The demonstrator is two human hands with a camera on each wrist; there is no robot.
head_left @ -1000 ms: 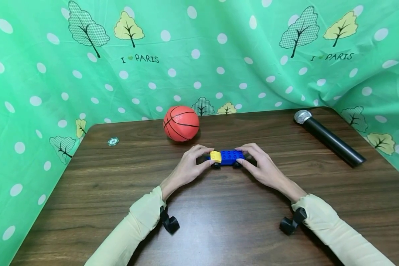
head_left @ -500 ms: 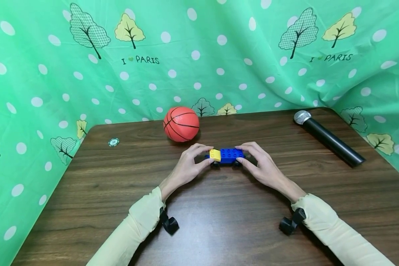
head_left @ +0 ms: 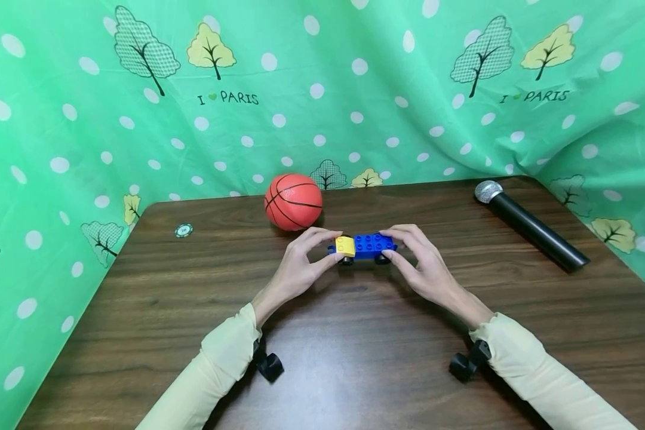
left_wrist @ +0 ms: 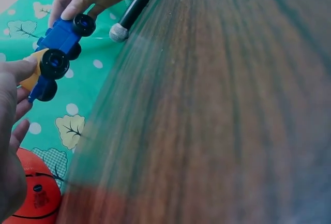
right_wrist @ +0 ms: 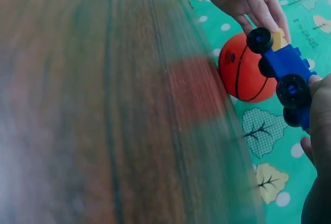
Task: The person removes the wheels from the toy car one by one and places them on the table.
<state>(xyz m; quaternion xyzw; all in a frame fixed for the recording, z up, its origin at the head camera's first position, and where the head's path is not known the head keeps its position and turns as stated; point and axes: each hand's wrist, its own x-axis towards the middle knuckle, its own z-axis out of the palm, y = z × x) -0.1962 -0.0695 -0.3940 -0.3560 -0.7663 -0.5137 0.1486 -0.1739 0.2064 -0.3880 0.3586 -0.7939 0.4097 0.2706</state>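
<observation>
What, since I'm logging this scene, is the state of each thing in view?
Blue-and-yellow plastic toy car, upright, lifted off the brown wood-grain table
Left hand, pinching the yellow end
Right hand, pinching the blue end
Round red basketball, untouched
Black silver-headed microphone, lying on its side
Round dark-and-white chip, lying flat
Green printed fabric curtain, hanging, creased
Black wrist devices, worn

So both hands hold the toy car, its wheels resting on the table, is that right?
Not quite: the left hand and right hand do hold the toy car, but its wheels are off the table, as the left wrist view shows.
</observation>
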